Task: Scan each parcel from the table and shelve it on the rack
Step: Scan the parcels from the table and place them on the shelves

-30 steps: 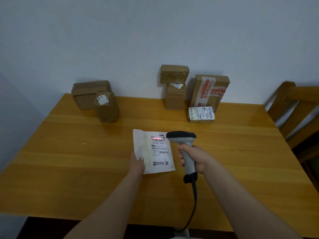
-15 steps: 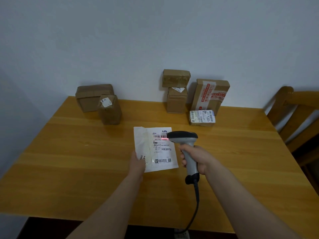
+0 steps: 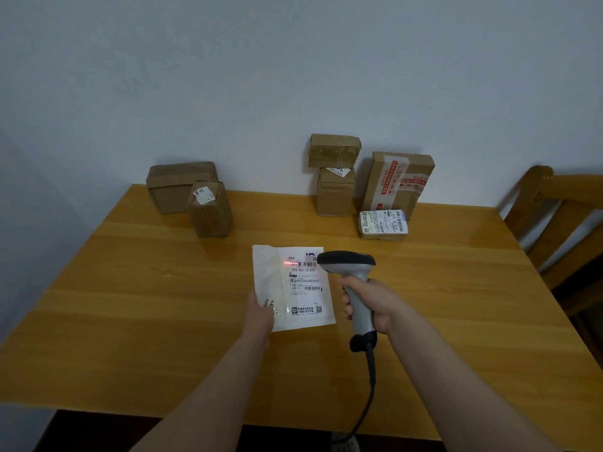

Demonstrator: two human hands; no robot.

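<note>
Scanning continues as before: the left hand (image 3: 259,316) still pinches the white mailer pouch (image 3: 293,298) by its lower left corner over the middle of the wooden table (image 3: 130,305), and the right hand (image 3: 368,301) stays wrapped round the barcode scanner (image 3: 347,262). The red scan line (image 3: 298,263) has slid leftward across the top barcode. The brown parcels (image 3: 334,194) remain by the wall.
</note>
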